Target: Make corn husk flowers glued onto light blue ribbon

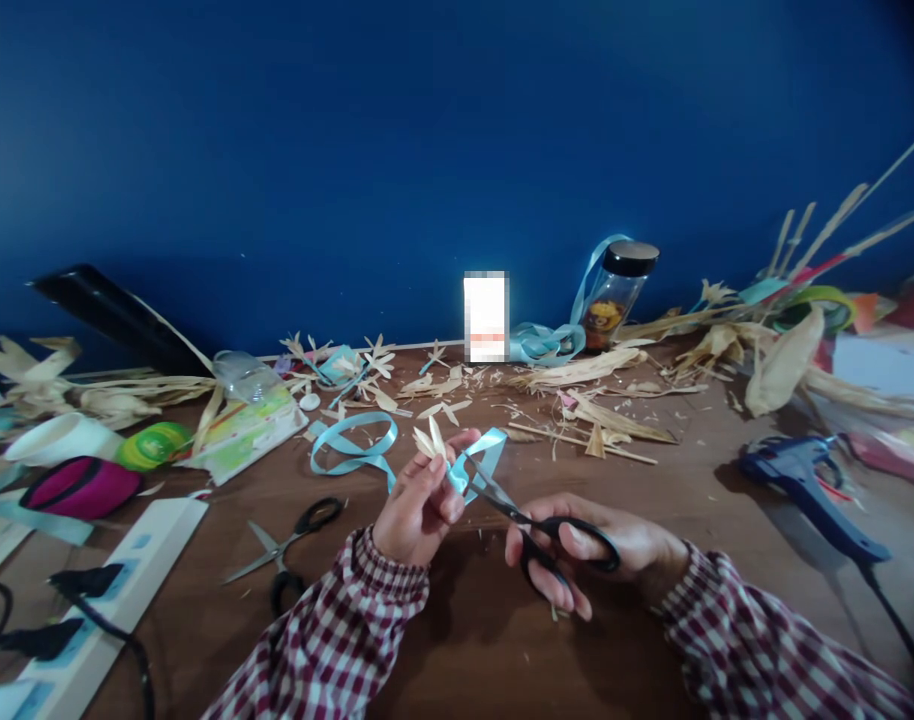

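Note:
My left hand [419, 505] is closed in a pinch on a small straw flower [431, 439] and a light blue ribbon [367, 450] that loops away to the left over the wooden table [652, 500]. My right hand [592, 550] grips black-handled scissors [536, 520]. Their blades point up and left and meet the ribbon beside my left fingers. Both sleeves are red and white check.
A second pair of scissors [284, 545] lies left of my hands. A blue glue gun [809, 480] sits at the right, a white power strip [119, 590] with black plugs at the left. Straw pieces, a jar [614, 295], ribbon and packets line the blue wall.

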Motion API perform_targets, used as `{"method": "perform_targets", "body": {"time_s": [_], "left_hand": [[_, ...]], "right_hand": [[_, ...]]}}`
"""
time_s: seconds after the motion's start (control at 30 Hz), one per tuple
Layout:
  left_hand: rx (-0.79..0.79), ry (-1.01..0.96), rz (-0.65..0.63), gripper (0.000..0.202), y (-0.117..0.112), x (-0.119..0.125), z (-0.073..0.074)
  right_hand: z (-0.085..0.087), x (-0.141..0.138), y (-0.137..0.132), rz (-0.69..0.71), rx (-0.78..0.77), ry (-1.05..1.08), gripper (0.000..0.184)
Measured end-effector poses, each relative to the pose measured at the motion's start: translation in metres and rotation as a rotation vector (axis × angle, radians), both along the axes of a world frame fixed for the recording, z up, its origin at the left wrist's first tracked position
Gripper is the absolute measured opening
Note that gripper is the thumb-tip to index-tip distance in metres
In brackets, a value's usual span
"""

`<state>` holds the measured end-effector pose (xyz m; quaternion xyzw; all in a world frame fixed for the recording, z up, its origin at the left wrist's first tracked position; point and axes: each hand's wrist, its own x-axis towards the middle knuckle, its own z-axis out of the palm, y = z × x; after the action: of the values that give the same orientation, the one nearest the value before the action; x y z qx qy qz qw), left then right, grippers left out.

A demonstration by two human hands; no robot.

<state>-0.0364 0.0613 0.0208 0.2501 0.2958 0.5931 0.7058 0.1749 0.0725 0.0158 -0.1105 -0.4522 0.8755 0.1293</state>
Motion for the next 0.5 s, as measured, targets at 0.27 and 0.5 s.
{"method": "perform_targets", "body": {"time_s": [0.27, 0.5], "left_hand": [[-0.015, 0.006, 0.016, 0.017, 0.0029, -0.0007, -0.0024], [-0.027, 0.082, 0.029, 0.021, 0.0023, -0.0017, 0.0006]], "right_hand": [[0.0009, 0.0007, 0.0009, -0.032, 0.055, -0.006, 0.057], [0.0034, 0.0004, 0.0011, -0.04, 0.043, -0.004, 0.057]]}}
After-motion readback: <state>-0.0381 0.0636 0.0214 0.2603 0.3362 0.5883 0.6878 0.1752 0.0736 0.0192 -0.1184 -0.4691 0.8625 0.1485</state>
